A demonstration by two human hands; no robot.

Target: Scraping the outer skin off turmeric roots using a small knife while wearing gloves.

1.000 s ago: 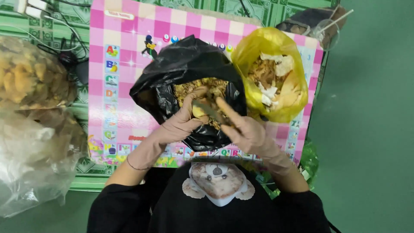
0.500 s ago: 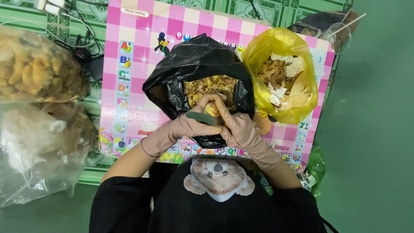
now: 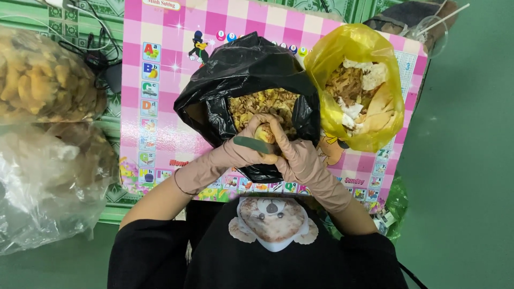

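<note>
- Here, your left hand (image 3: 235,155), in a tan glove, is clenched around a dark green tool handle (image 3: 252,144).
- Your right hand (image 3: 302,160), gloved too, pinches a small yellowish nut-like piece (image 3: 263,132); both hands touch around it.
- The piece sits right over the mouth of the black bag (image 3: 246,69), mid-board, just above its near rim.
- Black bag holds brownish shell scraps (image 3: 262,103).
- Yellow bag (image 3: 350,53) sits at the board's right edge, touching the black bag, filled with pale and brown scraps.
- Both bags rest on a pink checked alphabet board (image 3: 155,32).
- Two clear bags (image 3: 48,155) of yellowish pieces lie off the board's left edge.
</note>
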